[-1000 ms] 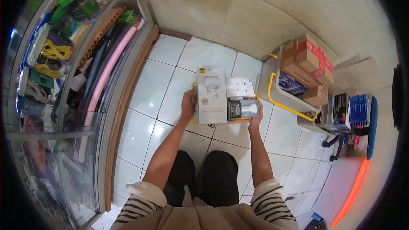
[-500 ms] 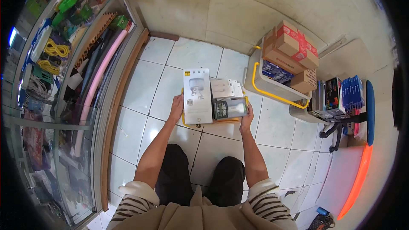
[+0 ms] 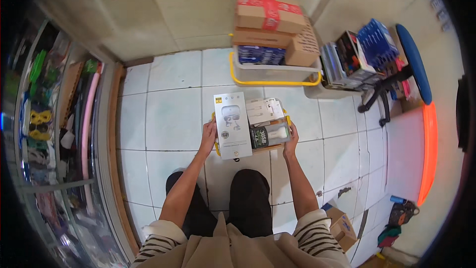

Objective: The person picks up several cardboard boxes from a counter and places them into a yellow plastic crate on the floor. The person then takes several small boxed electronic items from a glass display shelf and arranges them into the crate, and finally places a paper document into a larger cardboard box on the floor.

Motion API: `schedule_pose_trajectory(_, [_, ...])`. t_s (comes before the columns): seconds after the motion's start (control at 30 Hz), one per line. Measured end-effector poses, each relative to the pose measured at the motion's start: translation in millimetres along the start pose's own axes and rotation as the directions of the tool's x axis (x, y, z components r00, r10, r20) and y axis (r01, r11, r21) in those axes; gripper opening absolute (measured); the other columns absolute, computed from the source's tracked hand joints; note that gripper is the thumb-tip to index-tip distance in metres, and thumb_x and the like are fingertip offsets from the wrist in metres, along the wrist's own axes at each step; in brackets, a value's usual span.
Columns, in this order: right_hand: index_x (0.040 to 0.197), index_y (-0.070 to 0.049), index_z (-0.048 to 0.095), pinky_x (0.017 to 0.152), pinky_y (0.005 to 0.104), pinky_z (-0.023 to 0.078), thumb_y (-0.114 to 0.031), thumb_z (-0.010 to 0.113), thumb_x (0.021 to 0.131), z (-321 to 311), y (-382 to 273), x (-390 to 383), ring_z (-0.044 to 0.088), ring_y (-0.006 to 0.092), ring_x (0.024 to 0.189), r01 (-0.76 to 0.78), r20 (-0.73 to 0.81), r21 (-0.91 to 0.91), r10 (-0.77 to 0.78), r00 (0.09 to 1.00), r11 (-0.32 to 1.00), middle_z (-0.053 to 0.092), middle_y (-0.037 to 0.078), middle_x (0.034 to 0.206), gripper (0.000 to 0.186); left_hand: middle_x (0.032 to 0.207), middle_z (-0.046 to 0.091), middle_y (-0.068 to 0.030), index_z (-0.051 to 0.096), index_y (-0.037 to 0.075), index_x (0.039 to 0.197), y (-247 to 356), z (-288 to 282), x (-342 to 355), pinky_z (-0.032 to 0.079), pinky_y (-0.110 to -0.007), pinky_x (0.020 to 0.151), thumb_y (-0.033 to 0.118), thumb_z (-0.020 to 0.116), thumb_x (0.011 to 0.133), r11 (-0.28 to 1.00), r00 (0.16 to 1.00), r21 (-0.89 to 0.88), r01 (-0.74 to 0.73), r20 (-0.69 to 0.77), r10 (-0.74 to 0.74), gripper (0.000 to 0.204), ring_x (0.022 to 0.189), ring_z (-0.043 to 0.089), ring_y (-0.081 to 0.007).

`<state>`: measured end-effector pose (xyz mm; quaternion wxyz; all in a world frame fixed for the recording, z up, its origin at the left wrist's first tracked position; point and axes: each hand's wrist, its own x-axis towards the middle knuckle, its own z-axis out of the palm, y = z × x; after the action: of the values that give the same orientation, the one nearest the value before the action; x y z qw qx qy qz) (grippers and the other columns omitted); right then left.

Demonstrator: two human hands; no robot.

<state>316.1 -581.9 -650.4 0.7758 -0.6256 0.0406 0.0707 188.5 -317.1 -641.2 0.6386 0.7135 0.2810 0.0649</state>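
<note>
Between my two hands, out in front of my knees, is a tub with yellow handles (image 3: 288, 121), loaded with boxed goods. My left hand (image 3: 209, 136) is closed at its left side, and my right hand (image 3: 291, 143) grips the right side; the fingers are partly hidden. A tall white earbud box (image 3: 232, 126) lies on top at the left and covers much of the tub. Beside it are small white boxes (image 3: 265, 110) showing a cable picture. Nearer me lies a clear-fronted package (image 3: 270, 135) with a dark green panel and a white charger-like item.
Ahead, a clear tub with a yellow handle (image 3: 275, 82) stands by the wall, stacked with taped cardboard boxes (image 3: 270, 12). A glass cabinet (image 3: 101, 134) lines the left. At right are a blue-backed chair (image 3: 414, 64) and an orange-edged white panel (image 3: 427, 154). An opened carton (image 3: 343, 231) sits lower right.
My view has turned to the right, so the stacked tub now appears nearer the middle. The held tub stays between both hands, and my legs have shifted as in a step.
</note>
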Motion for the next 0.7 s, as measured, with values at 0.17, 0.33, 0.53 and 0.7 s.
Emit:
schedule_pose_trajectory(0.17, [0.115, 0.002, 0.047, 0.081, 0.0249, 0.041, -0.015, 0.051, 0.085, -43, -20, 29, 0.052, 0.0134, 0.094, 0.05, -0.067, 0.012, -0.049, 0.997, 0.999, 0.054, 0.008, 0.106, 0.035, 0.104, 0.041, -0.0111, 0.036, 0.009, 0.128, 1, 57, 25, 0.031, -0.029, 0.091, 0.031, 0.036, 0.091, 0.976, 0.979, 0.094, -0.196, 0.067, 0.19, 0.043, 0.1, 0.037, -0.0213])
schedule_pose_trajectory(0.33, [0.117, -0.001, 0.047, 0.088, 0.0269, 0.038, -0.006, 0.043, 0.084, -80, -31, 63, 0.05, 0.0148, 0.099, 0.057, -0.11, -0.089, -0.067, 0.992, 0.994, 0.053, 0.007, 0.11, 0.033, 0.101, 0.045, -0.0132, 0.035, 0.008, 0.128, 3, 109, 50, 0.03, -0.031, 0.091, 0.029, 0.038, 0.091, 0.961, 0.969, 0.139, -0.241, 0.097, 0.228, 0.043, 0.099, 0.036, -0.023])
schedule_pose_trajectory(0.53, [0.117, 0.003, 0.045, 0.084, 0.026, 0.041, 0.001, 0.043, 0.082, -115, -40, 105, 0.053, 0.0151, 0.095, 0.036, -0.172, -0.059, -0.046, 0.984, 0.998, 0.054, 0.009, 0.108, 0.036, 0.105, 0.039, -0.0139, 0.033, 0.005, 0.129, 22, 154, 67, 0.033, -0.03, 0.088, 0.026, 0.046, 0.088, 0.969, 0.968, 0.087, -0.231, 0.12, 0.22, 0.048, 0.097, 0.038, -0.0244])
schedule_pose_trajectory(0.7, [0.119, 0.004, 0.043, 0.086, 0.0263, 0.04, 0.0, 0.04, 0.083, -123, -43, 117, 0.052, 0.0161, 0.097, 0.003, -0.147, -0.024, -0.007, 0.989, 1.0, 0.053, 0.011, 0.11, 0.036, 0.107, 0.038, -0.0158, 0.032, 0.005, 0.129, 22, 166, 72, 0.033, -0.031, 0.091, 0.026, 0.048, 0.087, 0.969, 0.974, 0.133, -0.208, 0.115, 0.193, 0.05, 0.101, 0.038, -0.0256])
